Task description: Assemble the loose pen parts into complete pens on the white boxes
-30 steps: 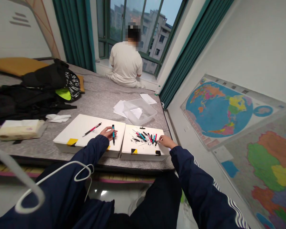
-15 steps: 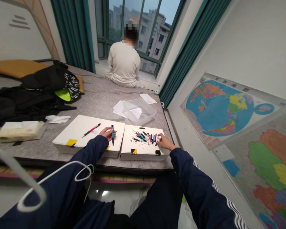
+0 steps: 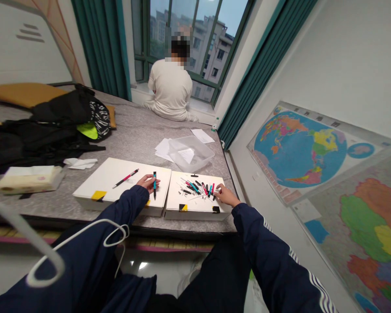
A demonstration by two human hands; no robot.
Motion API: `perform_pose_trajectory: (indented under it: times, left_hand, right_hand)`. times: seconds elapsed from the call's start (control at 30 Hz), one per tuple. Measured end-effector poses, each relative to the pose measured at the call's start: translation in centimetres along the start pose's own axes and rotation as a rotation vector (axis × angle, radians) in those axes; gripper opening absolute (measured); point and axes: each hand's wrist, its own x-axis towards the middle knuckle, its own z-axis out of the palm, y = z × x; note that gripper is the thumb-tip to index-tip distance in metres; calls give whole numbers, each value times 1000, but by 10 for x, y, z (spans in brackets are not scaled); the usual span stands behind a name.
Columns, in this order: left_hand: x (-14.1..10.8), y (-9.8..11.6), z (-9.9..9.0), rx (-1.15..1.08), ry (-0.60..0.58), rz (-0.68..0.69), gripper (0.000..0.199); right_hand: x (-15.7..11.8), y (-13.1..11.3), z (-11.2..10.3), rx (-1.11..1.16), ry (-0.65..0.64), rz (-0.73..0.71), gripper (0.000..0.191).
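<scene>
My left hand (image 3: 149,183) holds a blue-and-black pen (image 3: 154,186) upright between thumb and fingers, over the left white box (image 3: 97,176). A red-and-black pen (image 3: 125,178) lies on that box, left of the hand. My right hand (image 3: 227,195) is at the right edge of a pile of pen parts (image 3: 195,188) on the right white box (image 3: 174,204). Its fingertips are bent together among the parts, and whatever they pinch is too small to make out. The pile mixes black, red and blue barrels with thin refills and small pieces.
Behind the boxes, a clear plastic bin (image 3: 200,153) rests partly on white papers (image 3: 163,148). A tissue pack (image 3: 31,179) and black bags (image 3: 55,119) lie to the left. Another person (image 3: 171,87) sits by the window, back turned. A white cable (image 3: 84,226) crosses my left sleeve.
The view has shifted very slightly. Both hands stay in nearly the same places, the left still holding the blue-and-black pen and the right still at the edge of the pile.
</scene>
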Motion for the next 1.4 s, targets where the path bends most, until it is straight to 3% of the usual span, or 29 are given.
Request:
perform_pose_trajectory:
  times: [0.13,0.33,0.53,0.67,0.87,1.13,1.23,1.4]
  left_hand:
    - [-3,2,2,8,0,0,36]
    - [-9,6,7,8,24,2,34]
    - [-8,7,7,-13,25,-1,33]
    - [-6,5,7,-40,25,-7,31]
    - [-6,5,7,-46,28,-14,32]
    - [-6,5,7,-44,29,0,31]
    - [-5,5,7,-42,22,0,31]
    - [-10,6,8,-35,5,15,30]
  right_hand:
    - [0,-15,4,-85,210,-167,36]
    - [4,-44,6,-229,68,-465,49]
    - [9,-44,5,-286,-39,-418,48]
    - [11,-43,3,-244,0,-369,43]
    - [16,-70,12,-222,-26,-538,50]
    - [20,-69,12,-240,0,-420,47]
    - [17,-71,10,-228,26,-462,52]
    - [20,-79,14,-275,-54,-534,51]
